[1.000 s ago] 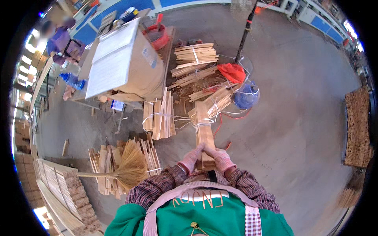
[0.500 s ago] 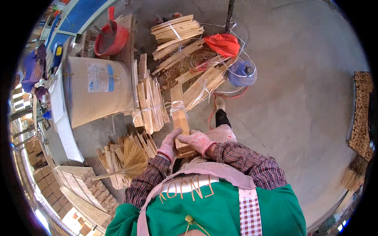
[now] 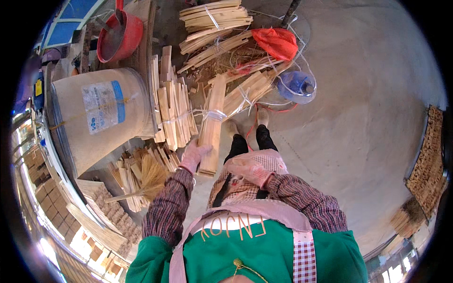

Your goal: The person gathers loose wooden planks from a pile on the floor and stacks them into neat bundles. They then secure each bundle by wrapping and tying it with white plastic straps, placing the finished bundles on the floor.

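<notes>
A tied bundle of pale wooden slats (image 3: pixel 213 129) stands out lengthwise in front of me, white string wound round its middle. My left hand (image 3: pixel 192 154), in a pinkish work glove, is closed on the near left side of this bundle, thumb across its face. My right hand (image 3: pixel 250 170), gloved as well, is off the bundle, over my checked apron. Its fingers stretch leftward with nothing visible in them; the palm side is hidden. Beyond lies another tied slat bundle (image 3: pixel 250 96), and to the left a string-tied stack of slats (image 3: pixel 172 113).
A straw hand broom (image 3: pixel 152 179) lies over loose slats at left. Behind them are a large beige sack (image 3: pixel 101 111) and a red basin (image 3: pixel 121 40). Further ahead are more slat bundles (image 3: pixel 214 21), a red bag (image 3: pixel 276 44) and a blue jug (image 3: pixel 295 87) among loose string.
My right hand has let go of the slat bundle and drawn back to the right. The bundle has shifted a little left and away, still in my left hand. Both feet now show.
</notes>
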Tool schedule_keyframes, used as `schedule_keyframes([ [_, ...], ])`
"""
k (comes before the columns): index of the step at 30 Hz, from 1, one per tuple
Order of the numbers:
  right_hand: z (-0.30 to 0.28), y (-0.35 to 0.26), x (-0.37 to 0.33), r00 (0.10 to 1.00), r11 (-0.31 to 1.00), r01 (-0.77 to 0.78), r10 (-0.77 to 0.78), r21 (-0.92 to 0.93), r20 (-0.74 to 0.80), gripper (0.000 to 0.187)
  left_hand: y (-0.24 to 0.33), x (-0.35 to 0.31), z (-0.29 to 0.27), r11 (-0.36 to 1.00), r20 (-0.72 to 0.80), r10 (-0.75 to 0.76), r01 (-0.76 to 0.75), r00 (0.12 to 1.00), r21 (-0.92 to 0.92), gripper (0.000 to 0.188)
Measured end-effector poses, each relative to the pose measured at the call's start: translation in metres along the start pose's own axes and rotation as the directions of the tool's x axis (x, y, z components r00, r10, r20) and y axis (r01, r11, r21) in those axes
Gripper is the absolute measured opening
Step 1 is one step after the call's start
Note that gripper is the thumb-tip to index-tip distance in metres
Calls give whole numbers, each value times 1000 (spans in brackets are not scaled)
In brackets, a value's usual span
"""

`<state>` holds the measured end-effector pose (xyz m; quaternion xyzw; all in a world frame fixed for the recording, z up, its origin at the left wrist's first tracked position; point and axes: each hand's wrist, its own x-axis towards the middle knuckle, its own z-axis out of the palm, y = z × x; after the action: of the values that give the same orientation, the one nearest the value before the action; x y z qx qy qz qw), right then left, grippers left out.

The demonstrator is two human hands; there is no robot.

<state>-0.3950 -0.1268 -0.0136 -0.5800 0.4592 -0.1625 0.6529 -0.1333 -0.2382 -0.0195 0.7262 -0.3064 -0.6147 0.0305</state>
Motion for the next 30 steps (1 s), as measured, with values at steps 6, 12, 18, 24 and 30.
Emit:
schedule_keyframes([
  [6, 1, 11, -17, 947, 919, -317, 292, 234, 137, 32, 69, 43, -17, 978, 58, 138, -145, 989, 147, 91],
  [12, 36, 49, -26, 968, 906, -249, 245, 341, 56, 30, 131, 113, -42, 625, 126, 404, -374, 906, 685, 81],
  [18, 50, 78, -38, 998, 997, 40, -43, -69, -36, 25, 174, 144, -31, 444, -100, 411, -104, 906, 890, 84],
  [24, 24, 65, -39, 968, 976, -213, 205, 41, 148, 28, -19, 113, -2, 482, 166, 231, -261, 959, 837, 62],
  [30, 21, 75, -29, 725, 496, -651, 629, 574, 279, 28, -96, 5, 30, 645, 6, -118, 72, 993, 760, 57],
])
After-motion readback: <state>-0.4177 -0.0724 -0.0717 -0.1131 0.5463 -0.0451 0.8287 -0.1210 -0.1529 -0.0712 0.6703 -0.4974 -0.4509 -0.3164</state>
